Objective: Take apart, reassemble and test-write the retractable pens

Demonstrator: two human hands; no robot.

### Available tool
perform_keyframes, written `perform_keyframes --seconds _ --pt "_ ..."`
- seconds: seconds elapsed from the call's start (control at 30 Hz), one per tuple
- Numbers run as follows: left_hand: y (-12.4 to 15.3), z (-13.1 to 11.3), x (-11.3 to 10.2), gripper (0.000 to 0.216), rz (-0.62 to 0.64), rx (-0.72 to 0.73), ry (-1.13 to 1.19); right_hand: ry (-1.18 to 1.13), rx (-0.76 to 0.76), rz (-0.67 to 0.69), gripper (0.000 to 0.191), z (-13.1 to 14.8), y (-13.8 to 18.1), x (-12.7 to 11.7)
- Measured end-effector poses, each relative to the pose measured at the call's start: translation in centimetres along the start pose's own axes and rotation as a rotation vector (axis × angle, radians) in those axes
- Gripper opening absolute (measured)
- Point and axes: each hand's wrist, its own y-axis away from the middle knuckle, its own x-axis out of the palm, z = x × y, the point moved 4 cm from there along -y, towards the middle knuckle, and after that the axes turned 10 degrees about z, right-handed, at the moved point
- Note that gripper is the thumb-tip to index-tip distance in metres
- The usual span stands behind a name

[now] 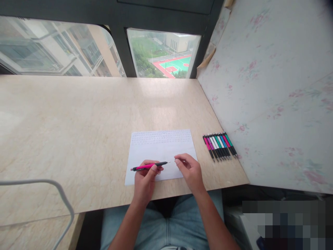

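Note:
My left hand (145,177) is closed around a pink pen (145,167) with a black grip. It lies nearly level above the paper, its thin metal tip pointing right. Across a small gap from that tip, the thumb and forefinger of my right hand (189,170) are pinched together. A tiny bit of something shows at those fingertips, too small to name. Under both hands is a white sheet of paper (161,151), with rows of small handwriting along its upper part.
To the right of the paper, several pens (220,146) in pink, purple, white, green and blue lie side by side. A flower-patterned wall (273,104) bounds the stone-look countertop (78,139) on the right. A grey cable (62,194) curves across the lower left. Windows stand behind.

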Motion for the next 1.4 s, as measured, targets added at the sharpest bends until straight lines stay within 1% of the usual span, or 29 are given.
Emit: perform_keyframes --seconds 0.13,0.27,0.33,0.43,0.6,0.73,0.8,0.87,0.9,0.93,0.97,1.03,1.13,1.3,1.4 --pt "-0.1 0.2 -0.2 0.014 -0.015 0.001 0.043 0.322 -0.08 0.087 0.018 0.5 -2.7 0.2" --pt "-0.1 0.3 -0.1 0.015 -0.021 -0.003 0.026 0.643 -0.097 0.157 0.014 0.2 -5.2 1.1" --pt "0.0 0.3 -0.1 0.015 -0.014 -0.006 0.004 0.722 -0.111 0.19 0.012 0.2 -6.1 1.7" --pt "0.0 0.3 0.0 0.015 -0.009 -0.011 -0.017 0.779 -0.134 0.214 0.01 0.2 -6.9 2.7" --pt "0.0 0.2 0.0 0.015 -0.024 -0.016 -0.037 0.772 -0.109 0.262 0.017 -0.5 -7.2 3.5" --pt "0.0 0.2 0.0 0.018 -0.037 -0.027 -0.037 0.722 -0.101 0.265 0.033 -0.2 -6.7 2.5" --pt "0.0 0.2 -0.1 0.02 -0.052 -0.033 -0.03 0.609 -0.119 0.246 0.032 0.5 -6.0 1.5" --pt "0.0 0.3 -0.1 0.021 -0.058 -0.035 -0.021 0.413 -0.113 0.237 0.024 1.3 -5.0 0.7" --pt "0.0 0.3 -0.1 0.022 -0.056 -0.036 -0.025 0.312 -0.094 0.248 0.022 1.5 -4.4 0.5" --pt "0.0 0.3 -0.1 0.022 -0.049 -0.036 -0.033 0.245 -0.087 0.289 0.021 1.8 -3.8 0.5" --pt "0.0 0.3 0.0 0.022 -0.038 -0.033 -0.047 0.216 -0.1 0.329 0.019 2.2 -3.1 0.7" --pt "0.0 0.3 0.1 0.018 -0.007 -0.02 -0.085 0.259 -0.162 0.363 0.015 2.7 -1.8 0.9" --pt "0.0 0.2 0.1 0.015 0.003 0.006 -0.11 0.384 -0.224 0.327 0.014 2.7 -0.5 0.4" --pt "-0.1 0.4 -0.2 0.02 -0.093 0.007 0.015 0.434 -0.176 0.256 0.013 1.5 0.5 -2.2" --pt "-0.2 0.5 -0.4 0.022 -0.112 0.002 0.093 0.48 -0.12 0.139 0.012 0.4 0.7 -3.1"
